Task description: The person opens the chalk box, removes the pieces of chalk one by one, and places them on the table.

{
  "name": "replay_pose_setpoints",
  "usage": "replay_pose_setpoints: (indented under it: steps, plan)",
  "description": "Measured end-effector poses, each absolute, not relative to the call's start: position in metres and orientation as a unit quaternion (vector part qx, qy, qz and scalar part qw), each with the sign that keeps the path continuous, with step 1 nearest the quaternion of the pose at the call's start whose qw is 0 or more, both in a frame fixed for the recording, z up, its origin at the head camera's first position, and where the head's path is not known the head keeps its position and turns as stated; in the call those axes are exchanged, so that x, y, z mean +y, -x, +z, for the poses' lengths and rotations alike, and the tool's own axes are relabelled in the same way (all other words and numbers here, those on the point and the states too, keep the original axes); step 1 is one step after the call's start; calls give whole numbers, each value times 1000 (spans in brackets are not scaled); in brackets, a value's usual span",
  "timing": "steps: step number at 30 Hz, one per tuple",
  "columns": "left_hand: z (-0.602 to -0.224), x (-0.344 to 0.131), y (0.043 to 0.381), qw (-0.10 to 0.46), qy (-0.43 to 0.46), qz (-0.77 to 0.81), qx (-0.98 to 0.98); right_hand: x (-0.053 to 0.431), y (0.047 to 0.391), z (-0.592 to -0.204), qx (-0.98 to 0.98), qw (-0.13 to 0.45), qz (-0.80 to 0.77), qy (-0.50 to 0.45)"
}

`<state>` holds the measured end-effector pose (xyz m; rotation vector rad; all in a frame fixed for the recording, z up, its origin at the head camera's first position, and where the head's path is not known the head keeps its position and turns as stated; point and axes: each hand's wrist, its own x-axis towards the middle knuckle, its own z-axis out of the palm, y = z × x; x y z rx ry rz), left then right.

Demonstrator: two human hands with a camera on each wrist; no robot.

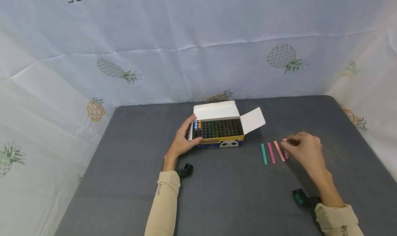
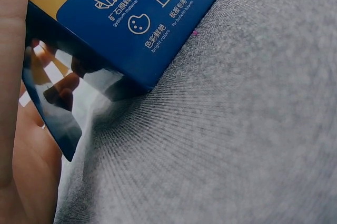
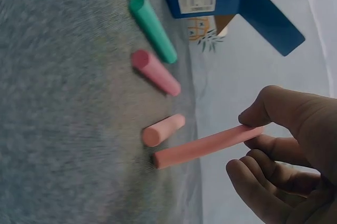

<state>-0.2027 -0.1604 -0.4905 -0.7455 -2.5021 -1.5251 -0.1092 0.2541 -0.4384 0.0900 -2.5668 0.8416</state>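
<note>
My left hand (image 1: 181, 143) grips the left end of an open chalk box (image 1: 231, 143), thumb at the front and fingers along the side. Inside the box is a dark holder with rows of holes; blue chalks (image 1: 196, 125) and orange chalks (image 1: 200, 125) stand at its left end. Over on the right, my right hand (image 1: 307, 153) pinches one end of a salmon-pink chalk stick (image 3: 205, 148) between thumb and forefinger. Its far end slants down close to the cloth. Beside it lie a peach chalk (image 1: 279, 151), a magenta chalk (image 1: 271, 153) and a teal chalk (image 1: 264, 154).
A dark grey cloth (image 1: 130, 180) covers the table. White flaps (image 1: 252, 120) stick out from the box at the back and right. Behind and at both sides hangs a pale curtain (image 1: 186, 70) printed with pineapples. Each wrist wears a black camera band (image 1: 185, 170).
</note>
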Motion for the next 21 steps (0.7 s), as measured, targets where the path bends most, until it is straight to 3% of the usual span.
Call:
replay_pose_setpoints:
  steps: [21]
  plan:
    - [-491, -160, 203, 60, 239, -496, -832, 256, 116, -455, -935, 197, 294, 19]
